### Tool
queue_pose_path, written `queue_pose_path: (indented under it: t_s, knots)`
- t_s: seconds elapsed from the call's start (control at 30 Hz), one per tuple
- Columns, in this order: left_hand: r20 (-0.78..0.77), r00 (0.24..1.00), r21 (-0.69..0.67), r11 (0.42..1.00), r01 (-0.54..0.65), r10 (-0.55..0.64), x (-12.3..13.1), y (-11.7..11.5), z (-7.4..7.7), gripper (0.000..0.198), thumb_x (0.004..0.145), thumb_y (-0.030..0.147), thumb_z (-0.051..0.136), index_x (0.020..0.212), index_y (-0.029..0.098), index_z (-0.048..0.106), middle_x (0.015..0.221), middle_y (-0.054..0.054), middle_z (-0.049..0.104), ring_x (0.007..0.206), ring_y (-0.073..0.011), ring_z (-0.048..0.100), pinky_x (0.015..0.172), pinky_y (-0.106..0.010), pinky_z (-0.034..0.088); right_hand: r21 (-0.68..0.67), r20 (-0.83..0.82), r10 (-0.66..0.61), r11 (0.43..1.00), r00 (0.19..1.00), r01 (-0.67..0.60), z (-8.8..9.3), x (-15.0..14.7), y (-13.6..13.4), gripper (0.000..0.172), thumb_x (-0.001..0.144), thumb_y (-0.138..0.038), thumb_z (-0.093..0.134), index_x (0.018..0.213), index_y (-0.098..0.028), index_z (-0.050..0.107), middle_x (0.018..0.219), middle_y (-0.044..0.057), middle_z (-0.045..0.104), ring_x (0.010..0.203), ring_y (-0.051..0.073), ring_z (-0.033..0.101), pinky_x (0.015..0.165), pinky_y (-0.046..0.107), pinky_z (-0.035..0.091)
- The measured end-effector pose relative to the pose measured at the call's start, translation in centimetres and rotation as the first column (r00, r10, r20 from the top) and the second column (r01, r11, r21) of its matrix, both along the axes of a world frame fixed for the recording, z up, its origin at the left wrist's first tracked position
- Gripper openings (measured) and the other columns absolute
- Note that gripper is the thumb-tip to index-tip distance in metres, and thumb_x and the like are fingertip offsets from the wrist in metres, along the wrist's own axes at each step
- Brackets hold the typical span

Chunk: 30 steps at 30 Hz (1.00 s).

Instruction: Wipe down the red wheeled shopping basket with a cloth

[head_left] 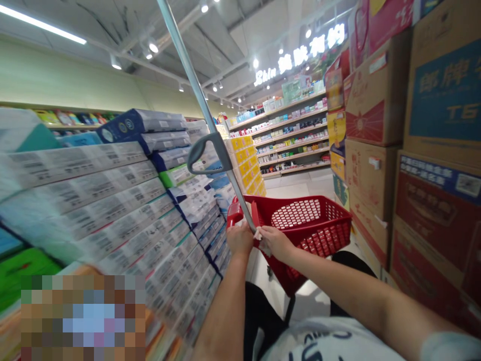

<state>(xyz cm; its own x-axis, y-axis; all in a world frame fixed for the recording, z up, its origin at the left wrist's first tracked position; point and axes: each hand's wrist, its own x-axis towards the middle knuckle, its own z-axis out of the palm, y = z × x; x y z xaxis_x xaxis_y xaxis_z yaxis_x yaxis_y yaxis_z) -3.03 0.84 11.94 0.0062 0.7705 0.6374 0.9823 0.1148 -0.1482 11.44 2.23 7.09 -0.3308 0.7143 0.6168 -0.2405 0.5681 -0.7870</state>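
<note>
A long metal pole (188, 65) with a grey loop-shaped grip (221, 154) slants down from the top of the view to my hands. My left hand (239, 239) is closed round its lower end, close to the red handle part (235, 213) of a shopping basket. Just to the right, my right hand (277, 244) pinches a small whitish scrap (257, 233) against the pole's lower end; whether it is cloth or paper I cannot tell. The red shopping basket (311, 235) with perforated sides stands right beyond my hands. My fingertips are partly hidden.
Wrapped packs (112, 200) are stacked high along the left. Cardboard cartons (374, 175) rise on the right. Yellow boxes (246, 163) stand further up the aisle, before stocked shelves (289, 135). A blurred-out patch (82, 318) covers the lower left.
</note>
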Motion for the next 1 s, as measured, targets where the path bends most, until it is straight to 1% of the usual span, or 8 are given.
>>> queue_pose_path:
  t_s: [0.2, 0.4, 0.5, 0.63, 0.77, 0.83, 0.9, 1.0]
  knots:
    - [-0.009, 1.000, -0.007, 1.000, -0.011, 0.011, 0.2, -0.1, 0.0, 0.030, 0.087, 0.026, 0.041, 0.084, 0.017, 0.070, 0.072, -0.011, 0.070, 0.075, -0.0231, 0.066, 0.079, -0.035, 0.040, -0.128, -0.095, 0.005, 0.992, 0.996, -0.017, -0.8, 0.8, 0.7, 0.029, 0.076, -0.046, 0.068, 0.087, -0.019, 0.070, 0.086, 0.006, 0.062, 0.087, 0.019, 0.057, 0.077, 0.031, 0.049]
    - [-0.007, 1.000, -0.011, 1.000, -0.002, 0.001, 0.3, 0.0, 0.0, 0.032, 0.089, 0.030, 0.042, 0.086, 0.016, 0.070, 0.074, -0.012, 0.070, 0.078, -0.0239, 0.066, 0.080, -0.035, 0.039, -0.210, -0.123, 0.095, 0.971, 0.988, -0.119, -0.7, 0.2, 0.7, 0.034, 0.086, -0.048, 0.055, 0.081, -0.017, 0.066, 0.078, 0.005, 0.061, 0.074, 0.015, 0.056, 0.068, 0.027, 0.048]
    - [-0.006, 1.000, -0.005, 1.000, 0.002, -0.002, 0.3, -0.1, 0.1, 0.032, 0.089, 0.027, 0.041, 0.087, 0.016, 0.070, 0.074, -0.013, 0.070, 0.078, -0.0240, 0.066, 0.080, -0.035, 0.039, -0.220, -0.081, 0.081, 0.971, 0.993, -0.097, -0.8, 1.3, 0.6, 0.032, 0.086, -0.047, 0.055, 0.082, -0.017, 0.066, 0.075, 0.005, 0.061, 0.070, 0.015, 0.056, 0.063, 0.027, 0.047]
    - [0.006, 1.000, -0.017, 1.000, 0.000, 0.000, 0.4, -0.2, 0.2, 0.033, 0.089, 0.028, 0.040, 0.086, 0.017, 0.070, 0.074, -0.013, 0.070, 0.076, -0.0250, 0.066, 0.078, -0.036, 0.039, -0.183, -0.040, 0.067, 0.980, 0.997, -0.073, -0.2, 1.8, 0.4, 0.031, 0.086, -0.045, 0.053, 0.079, -0.017, 0.065, 0.073, 0.005, 0.060, 0.068, 0.016, 0.056, 0.061, 0.028, 0.047]
    - [0.008, 1.000, -0.025, 1.000, 0.013, -0.012, 0.6, -0.6, 0.3, 0.033, 0.089, 0.031, 0.041, 0.086, 0.016, 0.070, 0.073, -0.012, 0.070, 0.075, -0.0251, 0.066, 0.076, -0.035, 0.039, -0.076, -0.001, 0.075, 0.994, 0.997, -0.075, 0.4, 1.3, -0.4, 0.023, 0.083, -0.038, 0.057, 0.081, -0.018, 0.067, 0.089, 0.005, 0.063, 0.085, 0.016, 0.059, 0.082, 0.030, 0.049]
    - [0.005, 1.000, -0.020, 1.000, 0.023, -0.023, 0.7, -0.9, 0.3, 0.033, 0.090, 0.031, 0.040, 0.086, 0.017, 0.070, 0.072, -0.012, 0.070, 0.076, -0.0249, 0.066, 0.076, -0.035, 0.039, -0.029, 0.017, 0.069, 0.997, 0.998, -0.068, 0.2, 1.4, -0.5, 0.021, 0.084, -0.036, 0.055, 0.083, -0.019, 0.067, 0.091, 0.005, 0.063, 0.088, 0.017, 0.059, 0.088, 0.031, 0.048]
    - [0.003, 1.000, -0.016, 1.000, 0.023, -0.023, 0.7, -1.1, 0.3, 0.033, 0.091, 0.030, 0.039, 0.086, 0.018, 0.069, 0.072, -0.011, 0.070, 0.076, -0.0247, 0.066, 0.077, -0.035, 0.039, -0.006, 0.034, 0.054, 0.999, 0.998, -0.054, -0.3, 1.6, -0.4, 0.022, 0.085, -0.035, 0.052, 0.088, -0.019, 0.067, 0.093, 0.006, 0.063, 0.088, 0.017, 0.059, 0.086, 0.032, 0.049]
    - [0.013, 1.000, -0.022, 1.000, 0.007, -0.006, 0.8, -1.1, 0.3, 0.030, 0.089, 0.028, 0.041, 0.084, 0.018, 0.069, 0.072, -0.011, 0.070, 0.077, -0.0244, 0.066, 0.079, -0.035, 0.039, 0.030, 0.088, -0.042, 0.999, 0.995, 0.040, -1.0, 1.4, 0.1, 0.022, 0.082, -0.030, 0.056, 0.096, -0.019, 0.068, 0.099, 0.007, 0.063, 0.091, 0.019, 0.059, 0.088, 0.034, 0.048]
